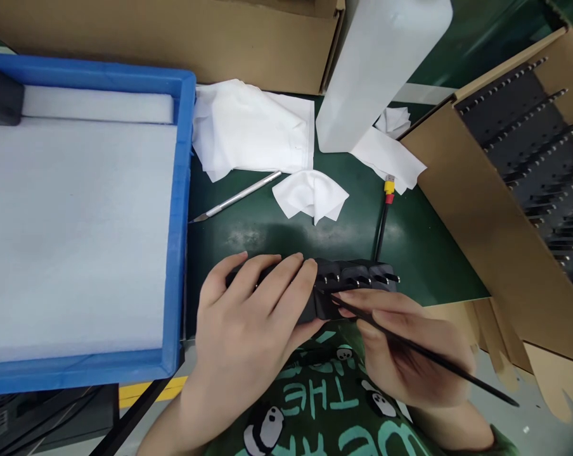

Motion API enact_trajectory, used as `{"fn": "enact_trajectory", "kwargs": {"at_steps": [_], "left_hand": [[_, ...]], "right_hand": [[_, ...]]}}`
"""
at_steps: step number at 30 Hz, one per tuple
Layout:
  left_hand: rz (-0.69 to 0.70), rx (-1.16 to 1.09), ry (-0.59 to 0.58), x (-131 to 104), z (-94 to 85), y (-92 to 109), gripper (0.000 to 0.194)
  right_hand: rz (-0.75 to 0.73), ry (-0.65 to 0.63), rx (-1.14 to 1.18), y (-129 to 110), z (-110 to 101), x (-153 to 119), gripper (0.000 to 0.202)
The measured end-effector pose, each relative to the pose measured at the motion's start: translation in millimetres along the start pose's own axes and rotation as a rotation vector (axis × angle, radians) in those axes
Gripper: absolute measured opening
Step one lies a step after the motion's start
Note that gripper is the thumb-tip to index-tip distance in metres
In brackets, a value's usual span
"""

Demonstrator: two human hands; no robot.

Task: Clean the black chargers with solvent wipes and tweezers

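My left hand (pixel 255 323) lies across a row of black power adapters (pixel 355 275) at the table's front edge. Its fingers curl over the far side and the thumb presses the near side, so much of the row's left end is hidden. Short metal-tipped prongs stick out of the adapters. My right hand (pixel 410 345) pinches a slim black stick-like tool (pixel 438 360) between thumb and fingers. The tool's working tip touches or nearly touches one adapter just beside my left fingers; its tapered tail points down to the right.
A blue tray (pixel 175 209) lined with white foam stands left. Beyond my hands are a craft knife (pixel 239 196), white cloths (pixel 255 126), a white plastic bottle (pixel 381 69) and a black cable (pixel 382 221). A cardboard box (pixel 481 190) at right holds several pronged black adapters.
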State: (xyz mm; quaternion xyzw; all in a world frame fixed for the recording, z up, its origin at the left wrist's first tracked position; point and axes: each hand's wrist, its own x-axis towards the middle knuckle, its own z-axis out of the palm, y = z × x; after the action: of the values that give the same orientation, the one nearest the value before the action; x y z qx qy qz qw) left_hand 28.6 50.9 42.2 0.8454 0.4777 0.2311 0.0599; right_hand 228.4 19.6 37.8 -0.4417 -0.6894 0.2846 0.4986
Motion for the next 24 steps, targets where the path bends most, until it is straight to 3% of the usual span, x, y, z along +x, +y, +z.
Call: {"fn": "enact_trajectory", "kwargs": {"at_steps": [24], "left_hand": [[0.004,-0.008,0.0,0.6,-1.2,0.1,0.033]], "right_hand": [[-0.003,0.02,0.029,1.7,-0.2,-0.6,0.053]]}}
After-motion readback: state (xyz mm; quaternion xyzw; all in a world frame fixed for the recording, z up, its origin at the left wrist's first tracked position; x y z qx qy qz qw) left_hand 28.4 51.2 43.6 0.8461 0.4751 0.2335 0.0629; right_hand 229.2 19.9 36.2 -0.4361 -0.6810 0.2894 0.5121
